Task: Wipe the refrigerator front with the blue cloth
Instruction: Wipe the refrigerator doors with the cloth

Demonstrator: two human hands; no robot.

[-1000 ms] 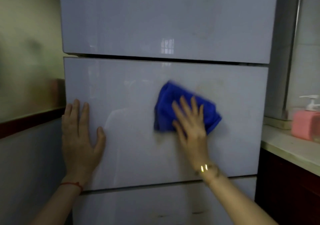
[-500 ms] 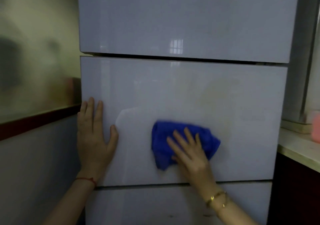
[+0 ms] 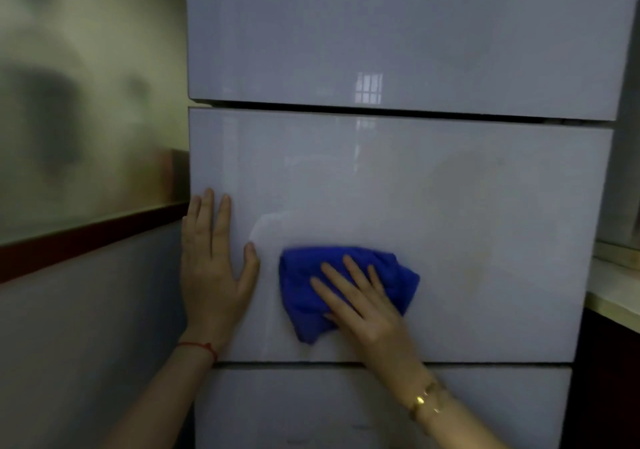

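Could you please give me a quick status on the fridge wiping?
Left hand flat on middle door. Right hand presses blue cloth low on it. Nothing in the way.

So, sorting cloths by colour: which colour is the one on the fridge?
Bright blue: the cloth under the right hand, head view.

I see the blue cloth now low on the middle door panel, while one second ago it was pressed higher, near the panel's centre. The right hand has come down with it and moved a little to the left, toward the left hand (the cloth is now near its thumb). The pink bottle at the right has gone from view.
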